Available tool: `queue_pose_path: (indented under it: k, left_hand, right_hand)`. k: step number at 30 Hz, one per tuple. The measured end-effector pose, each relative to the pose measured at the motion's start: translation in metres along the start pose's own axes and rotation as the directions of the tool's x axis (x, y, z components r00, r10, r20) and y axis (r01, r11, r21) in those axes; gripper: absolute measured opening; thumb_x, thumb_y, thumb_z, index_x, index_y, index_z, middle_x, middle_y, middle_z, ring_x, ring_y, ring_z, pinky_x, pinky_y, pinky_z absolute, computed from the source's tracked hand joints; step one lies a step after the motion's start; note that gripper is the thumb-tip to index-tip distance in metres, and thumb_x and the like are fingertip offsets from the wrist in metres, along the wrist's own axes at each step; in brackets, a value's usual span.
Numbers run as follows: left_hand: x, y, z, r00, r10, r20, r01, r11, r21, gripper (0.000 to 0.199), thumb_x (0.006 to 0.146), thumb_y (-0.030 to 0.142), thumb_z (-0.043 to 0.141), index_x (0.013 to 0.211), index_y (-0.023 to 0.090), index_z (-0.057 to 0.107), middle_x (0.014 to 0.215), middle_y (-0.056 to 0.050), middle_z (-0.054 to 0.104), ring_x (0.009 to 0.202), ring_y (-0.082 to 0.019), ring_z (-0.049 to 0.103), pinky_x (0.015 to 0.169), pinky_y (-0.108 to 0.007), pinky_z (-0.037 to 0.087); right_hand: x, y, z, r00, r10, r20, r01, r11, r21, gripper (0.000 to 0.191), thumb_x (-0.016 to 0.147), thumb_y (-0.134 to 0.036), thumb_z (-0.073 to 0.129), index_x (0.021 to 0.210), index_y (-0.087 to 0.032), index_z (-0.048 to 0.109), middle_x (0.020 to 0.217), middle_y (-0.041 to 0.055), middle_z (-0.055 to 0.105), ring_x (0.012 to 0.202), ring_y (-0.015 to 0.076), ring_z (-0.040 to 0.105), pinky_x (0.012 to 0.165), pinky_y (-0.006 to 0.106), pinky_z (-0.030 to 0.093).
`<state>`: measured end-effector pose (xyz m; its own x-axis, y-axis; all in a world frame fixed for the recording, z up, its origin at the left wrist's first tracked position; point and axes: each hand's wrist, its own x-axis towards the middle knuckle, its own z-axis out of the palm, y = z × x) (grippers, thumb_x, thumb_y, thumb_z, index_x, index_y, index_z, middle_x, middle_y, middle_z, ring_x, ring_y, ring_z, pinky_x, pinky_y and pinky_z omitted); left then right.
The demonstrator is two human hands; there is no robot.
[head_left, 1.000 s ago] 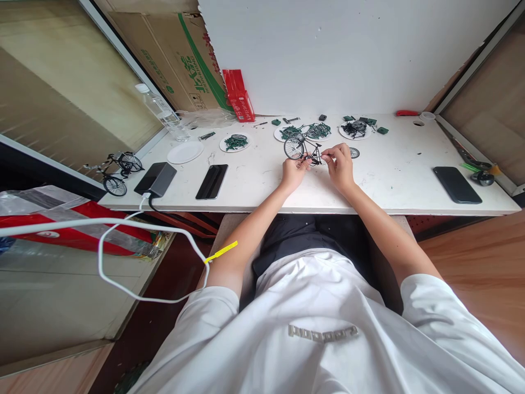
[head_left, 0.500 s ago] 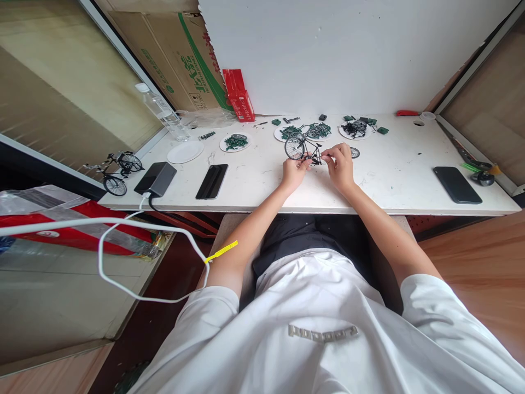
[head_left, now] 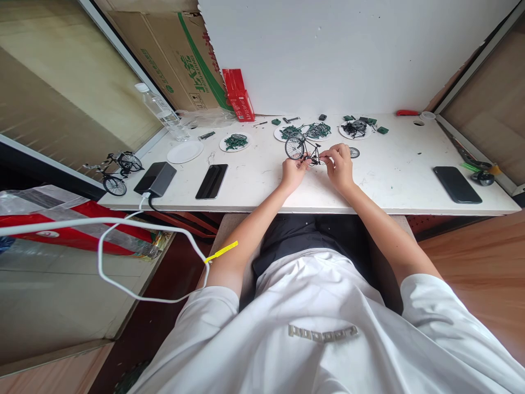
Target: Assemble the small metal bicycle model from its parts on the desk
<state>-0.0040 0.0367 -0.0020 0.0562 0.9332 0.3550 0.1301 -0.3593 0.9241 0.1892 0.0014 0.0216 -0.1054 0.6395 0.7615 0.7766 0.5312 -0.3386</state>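
Observation:
A small black model bicycle (head_left: pixel 304 149) is held just above the white table, its one visible mounted wheel toward the left. My left hand (head_left: pixel 293 174) pinches the lower part of its frame. At the frame's right end, my right hand (head_left: pixel 339 167) has thumb and forefinger closed together; what lies between these fingertips is too small to make out. A loose spoked wheel (head_left: pixel 354 152) lies just beyond my right hand. Behind the bicycle, plates hold green parts (head_left: pixel 319 131) and black parts (head_left: pixel 354 128).
On the white table (head_left: pixel 254 191) are a dark phone (head_left: pixel 212 181), a second phone (head_left: pixel 457 185), a black adapter (head_left: pixel 156 179), another model bicycle (head_left: pixel 115 171) and a bare plate (head_left: pixel 185 152). A bottle (head_left: pixel 164 114) and red box (head_left: pixel 239 96) stand behind. A white cable (head_left: pixel 143 221) hangs front left.
My right hand's fingertips have shifted slightly left, closer to the bicycle frame. My left hand and the bicycle have hardly moved.

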Motion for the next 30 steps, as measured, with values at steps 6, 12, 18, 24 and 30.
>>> queue_pose_path:
  k: [6, 12, 18, 24, 30]
  left_hand:
    - [-0.0021, 0.0065, -0.0016, 0.998, -0.042, -0.043, 0.043, 0.999, 0.032, 0.022, 0.098, 0.022, 0.079, 0.118, 0.015, 0.082, 0.119, -0.014, 0.088, 0.078, -0.019, 0.083, 0.081, -0.029, 0.065]
    - [-0.0011, 0.0025, -0.0016, 0.998, -0.035, -0.054, 0.038, 0.997, 0.060, 0.023, 0.098, 0.022, 0.079, 0.119, 0.015, 0.082, 0.111, -0.011, 0.089, 0.078, -0.018, 0.084, 0.081, -0.029, 0.065]
    - [-0.0008, -0.0014, -0.0025, 0.999, -0.008, -0.052, 0.014, 0.994, 0.110, 0.023, 0.099, 0.024, 0.078, 0.120, 0.015, 0.083, 0.102, -0.010, 0.088, 0.083, -0.022, 0.085, 0.084, -0.030, 0.066]
    - [-0.0045, 0.0049, -0.0038, 0.997, 0.044, -0.056, -0.034, 0.986, 0.166, 0.021, 0.101, 0.024, 0.076, 0.118, 0.015, 0.084, 0.099, -0.012, 0.088, 0.083, -0.026, 0.086, 0.084, -0.033, 0.065]
    - [-0.0055, 0.0077, -0.0044, 0.997, 0.042, -0.071, -0.028, 0.981, 0.190, 0.019, 0.099, 0.023, 0.078, 0.115, 0.016, 0.085, 0.096, -0.012, 0.087, 0.083, -0.027, 0.085, 0.086, -0.034, 0.064]
  right_hand:
    - [0.0006, -0.0018, -0.0009, 0.998, -0.054, 0.044, 0.053, 0.998, 0.019, 0.028, 0.115, -0.027, 0.052, 0.120, -0.029, 0.080, 0.109, 0.0130, 0.068, 0.107, 0.0313, 0.061, 0.092, 0.046, 0.053]
    - [0.0004, -0.0025, -0.0016, 0.995, -0.099, 0.005, 0.098, 0.989, 0.112, 0.032, 0.116, -0.027, 0.050, 0.116, -0.028, 0.082, 0.105, 0.0112, 0.079, 0.104, 0.0306, 0.066, 0.092, 0.048, 0.056]
    - [-0.0001, -0.0019, -0.0021, 0.994, -0.088, 0.060, 0.080, 0.989, 0.127, 0.033, 0.115, -0.024, 0.049, 0.115, -0.025, 0.082, 0.102, 0.0109, 0.082, 0.106, 0.0301, 0.070, 0.089, 0.045, 0.058]
    - [0.0007, -0.0033, -0.0039, 0.992, -0.037, 0.119, 0.027, 0.997, 0.079, 0.033, 0.116, -0.032, 0.050, 0.118, -0.024, 0.082, 0.111, 0.0139, 0.083, 0.113, 0.0327, 0.071, 0.094, 0.047, 0.060]
    - [0.0004, -0.0029, -0.0052, 0.982, 0.006, 0.189, -0.006, 1.000, -0.001, 0.038, 0.117, -0.039, 0.047, 0.118, -0.023, 0.081, 0.114, 0.0156, 0.083, 0.112, 0.0332, 0.073, 0.088, 0.045, 0.059]
